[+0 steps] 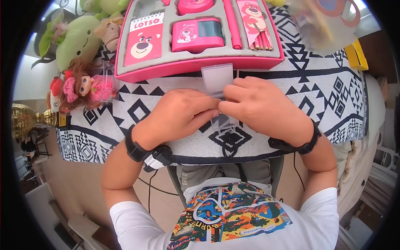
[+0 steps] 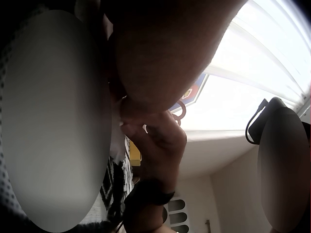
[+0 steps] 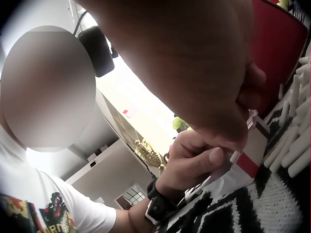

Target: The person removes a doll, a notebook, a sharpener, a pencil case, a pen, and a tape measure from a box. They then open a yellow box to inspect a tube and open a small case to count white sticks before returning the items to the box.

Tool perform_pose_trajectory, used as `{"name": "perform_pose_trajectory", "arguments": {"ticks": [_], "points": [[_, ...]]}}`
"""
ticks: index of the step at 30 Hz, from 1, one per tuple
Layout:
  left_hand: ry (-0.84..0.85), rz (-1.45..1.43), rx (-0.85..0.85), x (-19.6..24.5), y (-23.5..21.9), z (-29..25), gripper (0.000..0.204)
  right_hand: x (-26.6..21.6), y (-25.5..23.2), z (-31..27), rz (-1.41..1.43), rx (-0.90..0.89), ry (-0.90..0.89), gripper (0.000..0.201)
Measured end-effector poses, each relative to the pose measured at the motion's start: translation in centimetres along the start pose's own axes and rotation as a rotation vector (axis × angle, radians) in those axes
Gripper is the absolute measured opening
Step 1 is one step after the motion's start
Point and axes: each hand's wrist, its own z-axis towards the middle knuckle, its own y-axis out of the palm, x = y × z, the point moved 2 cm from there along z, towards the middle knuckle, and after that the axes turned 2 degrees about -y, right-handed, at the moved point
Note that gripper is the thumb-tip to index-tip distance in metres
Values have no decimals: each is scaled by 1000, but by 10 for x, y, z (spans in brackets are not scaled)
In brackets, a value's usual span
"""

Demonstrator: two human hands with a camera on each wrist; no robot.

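Observation:
A small clear plastic case (image 1: pixel 217 79) stands with its flap raised in front of the pink box, its lower part between the hands. The left hand (image 1: pixel 181 110) pinches its near left side, thumb and index finger together. From the right, the right hand (image 1: pixel 258 104) grips it with curled fingers, the fingertips of both hands almost meeting. In the left wrist view the left hand (image 2: pixel 155 58) fills the top and the right hand (image 2: pixel 160 138) is beyond it. The right wrist view shows the left hand (image 3: pixel 192 160) beside a white-and-red piece (image 3: pixel 250 158), partly covered by the right hand (image 3: pixel 194 73).
A pink gift box (image 1: pixel 200 63) with stationery in its tray lies behind the hands on the patterned cloth (image 1: pixel 166 146). At left are a doll (image 1: pixel 85 85) and green plush toys (image 1: pixel 79 43); at right, a clear bag (image 1: pixel 323 29) and a yellow box (image 1: pixel 356 55).

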Motion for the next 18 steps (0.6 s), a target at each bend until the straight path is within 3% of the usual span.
{"name": "perform_pose_trajectory", "arguments": {"ticks": [3, 8, 14, 18], "points": [[-28, -31, 51, -3, 2, -1, 13, 3, 1, 2, -70, 19, -17, 13], [67, -80, 124, -4, 5, 0, 14, 11, -6, -3, -51, 83, 86, 12], [149, -55, 27, 1, -1, 0, 22, 15, -18, -9, 79, -4, 249, 17], [189, -13, 2, 1, 2, -1, 26, 16, -19, -9, 159, -19, 257, 15]]}}
